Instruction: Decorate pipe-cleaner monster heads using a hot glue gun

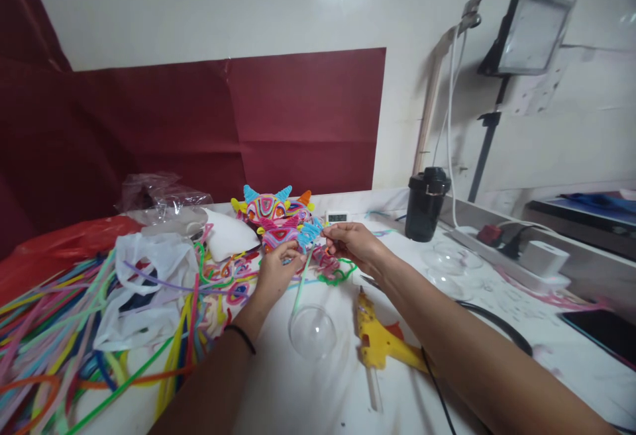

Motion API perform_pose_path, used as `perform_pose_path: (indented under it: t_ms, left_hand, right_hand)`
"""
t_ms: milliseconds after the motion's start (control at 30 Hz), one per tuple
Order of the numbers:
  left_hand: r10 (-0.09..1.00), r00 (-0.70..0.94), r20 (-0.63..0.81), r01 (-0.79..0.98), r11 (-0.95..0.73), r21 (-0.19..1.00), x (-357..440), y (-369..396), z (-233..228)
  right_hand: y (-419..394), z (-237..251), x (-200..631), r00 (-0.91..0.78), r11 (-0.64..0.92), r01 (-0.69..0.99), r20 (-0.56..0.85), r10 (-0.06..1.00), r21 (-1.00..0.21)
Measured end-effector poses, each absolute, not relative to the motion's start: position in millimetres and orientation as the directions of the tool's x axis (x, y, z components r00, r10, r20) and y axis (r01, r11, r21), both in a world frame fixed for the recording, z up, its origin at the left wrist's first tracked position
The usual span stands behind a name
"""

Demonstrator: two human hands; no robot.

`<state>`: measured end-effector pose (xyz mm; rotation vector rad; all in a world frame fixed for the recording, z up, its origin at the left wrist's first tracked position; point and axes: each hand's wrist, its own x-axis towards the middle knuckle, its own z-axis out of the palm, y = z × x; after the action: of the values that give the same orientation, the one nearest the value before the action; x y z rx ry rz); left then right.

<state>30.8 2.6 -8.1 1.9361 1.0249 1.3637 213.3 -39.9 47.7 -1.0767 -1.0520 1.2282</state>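
Note:
My left hand (281,268) is closed, its fingertips pinching the lower left side of a blue coiled pipe cleaner piece (310,231). From the other side, my right hand (350,241) pinches at the right edge of that piece. A pale green pipe cleaner (301,286) slants from beneath the fingers towards a clear plastic dome (313,332) on the table. Just behind my hands sits a colourful pipe cleaner animal head (268,206) with blue horns. Under my right forearm lies a yellow hot glue gun (373,336), its nozzle pointing away from me.
Loose pipe cleaners (54,336) and a white plastic bag (149,269) cover the left side. A black lidded cup (427,204), more clear domes (447,263), a power strip (517,263) and a phone (603,336) are at the right. A small digital display (337,217) stands behind.

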Motion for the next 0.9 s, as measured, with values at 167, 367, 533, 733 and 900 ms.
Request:
perform_pose_path:
  t_ms: [167, 367, 533, 733, 900]
  left_hand:
    - [0.779, 0.205, 0.593, 0.410, -0.618, 0.670, 28, 1, -6]
    - [0.718, 0.228, 0.658, 0.506, -0.664, 0.550, 30, -2, -4]
    - [0.734, 0.259, 0.628, 0.536, -0.650, 0.539, 33, -9, 3]
    - [0.751, 0.254, 0.610, 0.526, -0.637, 0.564, 37, -15, 12]
    - [0.765, 0.286, 0.577, 0.470, -0.637, 0.611, 40, -18, 17]
  right_hand:
    - [-41, 48, 215, 0.046, 0.024, -0.157, 0.017, 0.999, -0.987]
    - [-37, 45, 221, 0.038, 0.002, -0.039, 0.001, 0.999, -0.999]
    - [-32, 38, 225, 0.064, 0.106, 0.205, 0.121, 0.991, -0.973]
    - [-37, 35, 220, -0.034, 0.340, 0.581, 0.395, 0.918, -0.740]
    - [-46, 38, 214, -0.216, 0.472, 0.727, 0.487, 0.846, -0.499]
